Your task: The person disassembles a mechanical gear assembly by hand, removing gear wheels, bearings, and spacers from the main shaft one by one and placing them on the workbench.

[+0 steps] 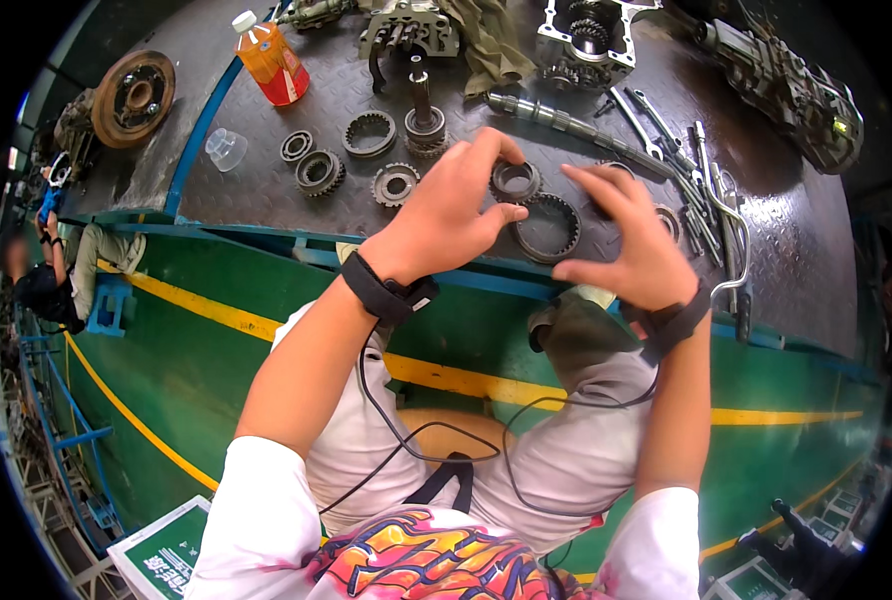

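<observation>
My left hand (448, 212) hovers at the table's near edge with thumb and index finger apart, beside a small metal gear ring (516, 195). Touching that small ring is a larger toothed ring (576, 238), lying flat between my two hands. My right hand (638, 245) is on the other side of it, thumb and fingers spread with nothing between them. Partly hidden behind the right hand are another ring (670, 222) and a round part near its fingertips. Whether my left fingertips touch the small ring, I cannot tell.
Left of my hands lie several gears and rings (369, 134) and an upright geared shaft (423, 115). A long shaft (546, 116) lies behind; wrenches (701, 190) are at right. An orange drink bottle (272, 62) and clear cup (226, 149) stand left. A person (51, 270) sits far left.
</observation>
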{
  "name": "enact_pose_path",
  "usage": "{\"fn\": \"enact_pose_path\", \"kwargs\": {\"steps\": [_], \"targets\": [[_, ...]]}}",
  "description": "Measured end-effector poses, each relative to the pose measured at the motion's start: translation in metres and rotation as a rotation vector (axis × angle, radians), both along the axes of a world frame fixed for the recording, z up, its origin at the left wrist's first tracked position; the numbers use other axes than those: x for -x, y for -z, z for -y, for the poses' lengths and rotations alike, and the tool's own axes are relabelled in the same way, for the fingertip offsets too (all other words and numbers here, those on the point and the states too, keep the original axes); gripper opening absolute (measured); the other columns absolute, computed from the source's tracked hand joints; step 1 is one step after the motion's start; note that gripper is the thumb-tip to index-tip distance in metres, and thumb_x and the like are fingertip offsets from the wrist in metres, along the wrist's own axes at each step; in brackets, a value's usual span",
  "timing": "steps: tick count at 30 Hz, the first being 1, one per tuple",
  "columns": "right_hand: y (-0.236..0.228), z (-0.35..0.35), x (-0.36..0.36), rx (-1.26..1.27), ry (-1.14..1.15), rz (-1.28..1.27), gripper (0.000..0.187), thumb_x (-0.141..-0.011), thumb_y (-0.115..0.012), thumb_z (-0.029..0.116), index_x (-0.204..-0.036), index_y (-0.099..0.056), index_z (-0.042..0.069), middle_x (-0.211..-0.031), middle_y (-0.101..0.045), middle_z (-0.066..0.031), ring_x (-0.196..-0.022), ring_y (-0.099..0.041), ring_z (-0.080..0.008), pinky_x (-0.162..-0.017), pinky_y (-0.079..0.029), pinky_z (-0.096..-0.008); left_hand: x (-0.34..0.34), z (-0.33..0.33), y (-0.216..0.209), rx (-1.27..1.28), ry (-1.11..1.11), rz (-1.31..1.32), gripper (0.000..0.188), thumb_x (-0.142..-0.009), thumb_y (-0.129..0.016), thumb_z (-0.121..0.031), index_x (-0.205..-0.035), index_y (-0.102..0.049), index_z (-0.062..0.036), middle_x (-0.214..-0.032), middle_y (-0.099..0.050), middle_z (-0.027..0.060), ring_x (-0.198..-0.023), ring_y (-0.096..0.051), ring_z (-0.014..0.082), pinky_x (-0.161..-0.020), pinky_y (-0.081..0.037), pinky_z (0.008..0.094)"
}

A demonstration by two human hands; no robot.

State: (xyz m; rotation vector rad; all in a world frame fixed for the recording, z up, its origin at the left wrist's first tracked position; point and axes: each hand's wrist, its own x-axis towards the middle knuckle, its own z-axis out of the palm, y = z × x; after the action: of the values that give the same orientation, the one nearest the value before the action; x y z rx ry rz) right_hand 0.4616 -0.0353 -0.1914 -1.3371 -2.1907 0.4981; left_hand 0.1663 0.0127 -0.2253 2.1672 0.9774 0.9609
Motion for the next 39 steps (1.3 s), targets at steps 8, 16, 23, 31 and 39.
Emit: {"fn": "enact_pose_path", "kwargs": {"steps": [8, 16, 23, 31, 39], "targets": [[0.021, -0.008, 0.021, 0.128, -0.063, -0.110, 0.106, -0.076, -0.099, 0.019, -0.171, -0.051, 0.008, -0.133, -0.070, -0.0209, -0.128, -0.064, -0.0418, -0.116, -0.052, -0.0480, -0.014, 0.002, -0.004, -0.006, 0.021, -0.028, 0.054, -0.092, -0.088, -0.002, -0.139, -0.061, -0.0010, -0.135, -0.070, 0.0190, -0.132, -0.067, 0.0390, -0.114, -0.053, 0.0466], [0.022, -0.007, 0.011, 0.055, 0.009, -0.060, 0.102, -0.076, -0.096, 0.017, -0.169, -0.053, 0.007, -0.132, -0.069, -0.0214, -0.127, -0.062, -0.0434, -0.113, -0.053, -0.0492, -0.003, 0.002, -0.004, 0.037, 0.004, -0.087, 0.057, -0.090, -0.089, -0.002, -0.141, -0.062, -0.0031, -0.138, -0.071, 0.0184, -0.134, -0.067, 0.0390, -0.113, -0.054, 0.0460], [0.016, -0.003, 0.012, 0.130, 0.000, -0.010, 0.103, -0.076, -0.099, 0.020, -0.168, -0.055, 0.010, -0.138, -0.068, -0.0185, -0.130, -0.060, -0.0411, -0.115, -0.051, -0.0504, 0.005, -0.006, -0.002, 0.052, 0.017, -0.176, 0.063, -0.087, -0.093, -0.004, -0.142, -0.062, -0.0057, -0.137, -0.073, 0.0167, -0.134, -0.068, 0.0378, -0.112, -0.056, 0.0460], [0.031, -0.019, 0.058, -0.173, -0.098, 0.121, 0.085, -0.086, -0.095, 0.029, -0.162, -0.061, 0.011, -0.139, -0.068, -0.0123, -0.136, -0.058, -0.0382, -0.115, -0.046, -0.0525, 0.010, -0.010, 0.010, 0.085, 0.025, -0.140, 0.070, -0.085, -0.095, -0.006, -0.145, -0.059, -0.0056, -0.128, -0.074, 0.0188, -0.127, -0.070, 0.0391, -0.109, -0.057, 0.0463], [0.040, -0.035, 0.069, -0.119, -0.103, 0.157, 0.067, -0.090, -0.091, 0.032, -0.148, -0.069, 0.005, -0.127, -0.069, -0.0140, -0.123, -0.064, -0.0382, -0.103, -0.054, -0.0486, 0.058, -0.008, -0.035, 0.004, 0.049, -0.206, 0.066, -0.074, -0.099, -0.004, -0.135, -0.073, -0.0075, -0.137, -0.068, 0.0149, -0.126, -0.069, 0.0352, -0.109, -0.058, 0.0413]]}}
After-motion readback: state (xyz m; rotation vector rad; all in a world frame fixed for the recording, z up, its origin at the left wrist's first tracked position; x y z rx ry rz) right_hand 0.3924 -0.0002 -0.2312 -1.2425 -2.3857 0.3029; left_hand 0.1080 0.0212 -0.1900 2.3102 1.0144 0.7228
